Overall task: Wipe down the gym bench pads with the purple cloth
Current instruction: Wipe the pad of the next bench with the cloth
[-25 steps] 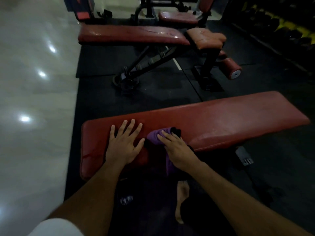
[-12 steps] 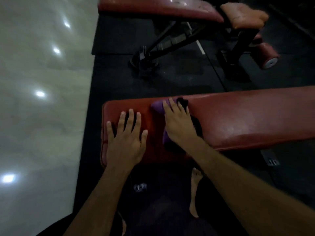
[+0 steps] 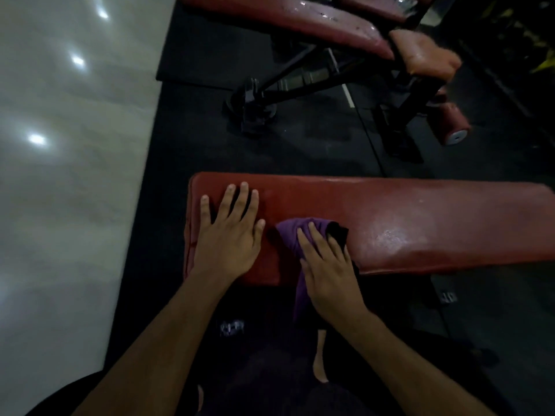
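Black gym flooring (image 3: 300, 151); red bench pad (image 3: 420, 223). Near its left end, purple cloth (image 3: 292, 235) is pressed by right hand (image 3: 329, 273), fingers flat; left hand (image 3: 228, 235) spread flat alongside. Overlapping strokes toward the unwiped right end are advised.

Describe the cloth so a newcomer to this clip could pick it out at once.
Start at the near red bench pad lying across the black floor mat. On its front edge, beside the flat left hand, the right hand presses a bunched purple cloth, the only purple thing here.
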Demonstrator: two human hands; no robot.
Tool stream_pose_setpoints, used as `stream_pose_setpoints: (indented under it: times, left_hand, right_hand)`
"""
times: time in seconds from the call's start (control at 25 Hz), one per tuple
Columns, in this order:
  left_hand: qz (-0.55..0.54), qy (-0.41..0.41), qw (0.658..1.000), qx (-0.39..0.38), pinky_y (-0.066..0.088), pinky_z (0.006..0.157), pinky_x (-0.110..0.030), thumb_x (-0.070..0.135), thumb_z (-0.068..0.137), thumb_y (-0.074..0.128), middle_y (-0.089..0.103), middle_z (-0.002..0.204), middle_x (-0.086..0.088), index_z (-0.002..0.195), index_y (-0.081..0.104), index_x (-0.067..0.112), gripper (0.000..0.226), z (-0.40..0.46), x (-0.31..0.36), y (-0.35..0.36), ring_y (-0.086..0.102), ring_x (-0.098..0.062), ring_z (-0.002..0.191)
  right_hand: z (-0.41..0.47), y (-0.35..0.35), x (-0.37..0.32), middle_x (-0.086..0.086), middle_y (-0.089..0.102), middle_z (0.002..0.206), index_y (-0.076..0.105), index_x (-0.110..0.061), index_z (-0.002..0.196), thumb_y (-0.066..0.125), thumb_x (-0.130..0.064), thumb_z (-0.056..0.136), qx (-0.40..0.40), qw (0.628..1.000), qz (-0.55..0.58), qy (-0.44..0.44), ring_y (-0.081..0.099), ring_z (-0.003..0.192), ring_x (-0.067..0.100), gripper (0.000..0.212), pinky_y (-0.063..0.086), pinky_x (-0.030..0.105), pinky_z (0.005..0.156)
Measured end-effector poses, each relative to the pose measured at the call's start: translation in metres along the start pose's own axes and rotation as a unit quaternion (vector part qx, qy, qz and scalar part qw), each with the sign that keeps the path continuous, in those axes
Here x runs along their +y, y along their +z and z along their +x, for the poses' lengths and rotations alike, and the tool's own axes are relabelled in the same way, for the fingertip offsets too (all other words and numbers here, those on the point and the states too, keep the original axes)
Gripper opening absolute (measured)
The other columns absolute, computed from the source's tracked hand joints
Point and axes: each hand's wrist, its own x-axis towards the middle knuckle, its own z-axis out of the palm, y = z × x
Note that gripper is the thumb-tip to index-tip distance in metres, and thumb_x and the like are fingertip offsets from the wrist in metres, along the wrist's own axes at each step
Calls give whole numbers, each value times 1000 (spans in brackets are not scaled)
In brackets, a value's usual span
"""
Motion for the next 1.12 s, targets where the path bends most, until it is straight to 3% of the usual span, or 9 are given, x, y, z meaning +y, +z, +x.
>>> stream_pose_setpoints:
  times: [0.16,0.28,0.36,0.44,0.52,0.68,0.84,1.0,1.12]
  left_hand:
    - [-6,-10,1000,20,13,125,-53,49,102,19,21,169,-6,162,26,16,69,-18,-9,1,18,-26,156]
    - [-19,-4,1000,14,12,127,-49,49,103,17,16,171,-7,163,22,14,69,-39,-23,-4,13,-25,158]
    - [-35,18,999,21,12,128,-45,49,105,16,11,171,-6,163,20,12,69,-63,-34,-4,8,-23,158]
    - [-51,31,998,21,8,128,-41,49,107,16,6,172,-4,163,16,12,67,-85,-41,-3,0,-18,159]
    - [-56,22,998,27,4,128,-38,48,108,16,3,172,-4,163,12,11,67,-94,-42,3,-4,-16,158]
    - [-48,13,999,22,5,129,-39,45,109,16,2,172,-8,163,9,8,66,-90,-33,4,-4,-19,159]
    - [-37,12,999,10,9,129,-40,46,110,15,5,171,-10,162,12,7,66,-86,-37,6,0,-20,159]
    - [-58,33,998,10,8,129,-39,48,109,14,1,171,-8,163,10,8,67,-88,-41,3,-3,-17,159]
    - [-81,40,996,17,7,129,-38,51,108,14,1,171,-6,163,11,9,69,-87,-43,5,-2,-17,158]
  right_hand:
    - [66,4,5,4,37,157,40,-20,150,22,-34,97,6,1000,-6,-10,39,140,34,58,30,55,115]
    - [114,-1,9,7,36,158,41,-17,150,29,-29,101,-1,997,62,-49,37,142,32,52,26,48,118]
    - [122,-10,17,6,35,158,41,-16,150,36,-28,103,-14,984,85,-155,33,145,26,49,21,40,122]
    - [114,-15,25,-1,29,161,36,-25,152,32,-42,102,-36,967,24,-250,25,148,24,54,17,47,121]
    - [120,-9,21,-4,24,163,31,-30,154,28,-49,100,-58,955,-17,-289,22,149,26,57,18,55,120]
    - [187,4,-51,0,30,161,33,-28,154,39,-42,102,-73,954,8,-292,30,145,24,54,18,44,121]
    - [224,13,-99,-7,36,157,38,-36,150,40,-45,100,-97,943,54,-314,37,141,21,50,35,43,113]
    - [198,-3,-64,-4,38,157,46,-26,148,50,-31,100,-76,937,99,-328,37,141,17,48,31,34,116]
    - [135,-12,3,-1,37,157,47,-19,147,45,-31,100,-56,940,77,-326,34,145,14,48,22,36,121]
